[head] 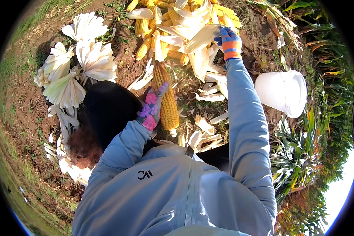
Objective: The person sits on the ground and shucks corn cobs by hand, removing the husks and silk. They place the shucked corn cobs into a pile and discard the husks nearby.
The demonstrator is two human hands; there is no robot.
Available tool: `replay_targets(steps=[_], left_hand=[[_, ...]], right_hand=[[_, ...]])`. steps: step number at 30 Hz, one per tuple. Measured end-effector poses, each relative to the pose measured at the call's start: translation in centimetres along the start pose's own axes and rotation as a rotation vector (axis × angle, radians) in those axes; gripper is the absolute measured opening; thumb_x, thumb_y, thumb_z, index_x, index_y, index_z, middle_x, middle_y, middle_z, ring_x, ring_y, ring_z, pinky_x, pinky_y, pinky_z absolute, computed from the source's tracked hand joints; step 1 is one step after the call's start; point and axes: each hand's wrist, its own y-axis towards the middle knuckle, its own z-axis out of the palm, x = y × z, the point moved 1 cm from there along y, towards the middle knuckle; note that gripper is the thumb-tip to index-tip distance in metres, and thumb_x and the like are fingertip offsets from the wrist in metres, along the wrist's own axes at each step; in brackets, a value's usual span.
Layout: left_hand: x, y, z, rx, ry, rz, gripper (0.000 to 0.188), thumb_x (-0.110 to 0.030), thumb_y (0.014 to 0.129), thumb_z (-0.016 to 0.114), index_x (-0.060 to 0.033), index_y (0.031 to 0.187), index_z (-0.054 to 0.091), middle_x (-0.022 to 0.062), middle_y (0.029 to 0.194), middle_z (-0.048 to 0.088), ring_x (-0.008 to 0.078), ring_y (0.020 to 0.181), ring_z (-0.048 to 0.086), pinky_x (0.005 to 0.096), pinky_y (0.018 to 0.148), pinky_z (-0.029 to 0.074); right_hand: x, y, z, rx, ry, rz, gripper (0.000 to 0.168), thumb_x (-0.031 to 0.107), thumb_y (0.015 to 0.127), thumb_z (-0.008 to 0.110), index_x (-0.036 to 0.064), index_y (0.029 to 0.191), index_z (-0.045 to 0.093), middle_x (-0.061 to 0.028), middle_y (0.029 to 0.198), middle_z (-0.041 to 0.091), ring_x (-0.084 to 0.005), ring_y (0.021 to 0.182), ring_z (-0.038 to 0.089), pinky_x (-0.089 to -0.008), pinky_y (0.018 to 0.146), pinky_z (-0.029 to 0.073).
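Note:
My left hand, in a floral-patterned glove, holds a bare yellow ear of corn in front of my body. The ear's thick end points down towards me. Farther out, my right hand wears an orange and blue striped glove and pinches the end of a pale dry corn husk. That husk lies across a heap of husked corn ears, which has several other loose husks on it. Whether anything else sits under my right fingers is hidden.
Bundled pale husks lie on the soil to the left. A white plastic bucket rests on its side right of my right arm. Loose husk pieces litter the ground near my legs. Standing corn plants line the right side.

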Motion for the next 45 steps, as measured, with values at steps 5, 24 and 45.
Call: replay_targets(steps=[5, 24, 45], left_hand=[[0.8, 1.2, -0.3, 0.004, 0.0, 0.059, 0.039, -0.038, 0.078, 0.062, -0.0041, 0.094, 0.053, 0.0074, 0.078, 0.058, 0.0175, 0.065, 0.058, 0.03, 0.059, 0.05], [1.9, -0.5, 1.9, 0.235, 0.803, 0.69, 0.074, -0.021, 0.073, 0.07, -0.0021, 0.13, 0.027, 0.0134, 0.12, 0.044, 0.0217, 0.109, 0.045, 0.0333, 0.093, 0.036], [0.0, -6.4, 1.9, 0.598, 0.028, -0.492, 0.033, -0.018, 0.09, 0.044, -0.0065, 0.121, 0.041, 0.0085, 0.102, 0.053, 0.018, 0.071, 0.056, 0.0246, 0.055, 0.047]], right_hand=[[1.8, 2.2, 2.3, 0.135, -0.342, -0.406, 0.04, 0.02, 0.081, 0.061, 0.008, 0.119, 0.051, -0.0124, 0.11, 0.057, -0.0186, 0.1, 0.056, -0.0276, 0.083, 0.045], [1.7, -19.4, 5.2, 0.438, 0.525, 0.337, 0.032, 0.022, 0.083, 0.059, -0.003, 0.102, 0.053, -0.0116, 0.087, 0.061, -0.0181, 0.078, 0.059, -0.0298, 0.072, 0.048], [6.9, -19.9, -1.8, 0.151, 0.649, 0.002, 0.016, 0.02, 0.083, 0.053, 0.005, 0.09, 0.052, -0.0074, 0.075, 0.054, -0.0245, 0.071, 0.055, -0.041, 0.069, 0.048]])
